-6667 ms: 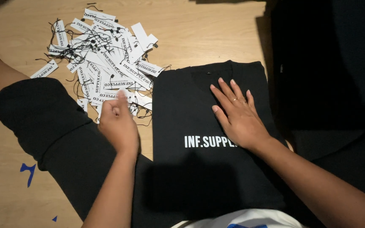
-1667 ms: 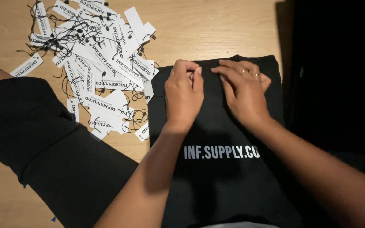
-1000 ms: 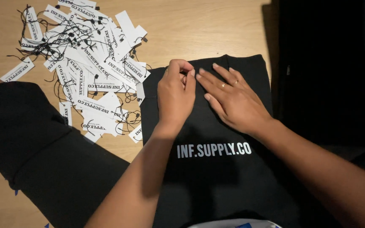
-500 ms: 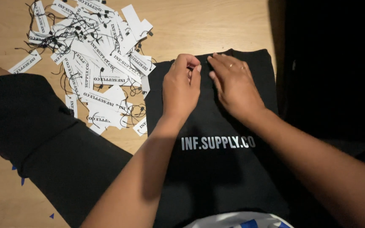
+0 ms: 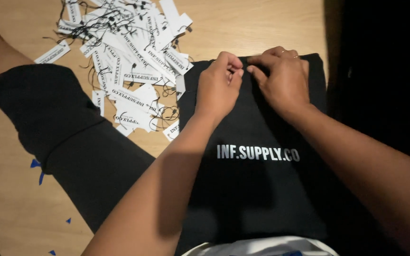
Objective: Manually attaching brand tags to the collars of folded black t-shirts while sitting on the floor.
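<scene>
Both hands, left [image 5: 219, 87] and right [image 5: 283, 78], are pinched on the soft, light garment's [image 5: 257, 189] top edge; tags [image 5: 134, 61] are heaped nearby.

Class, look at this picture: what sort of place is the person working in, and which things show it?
Probably a home or small workshop floor where clothing is tagged: a wooden floor, a pile of white paper tags with black strings, and a folded black garment under both hands.
</scene>
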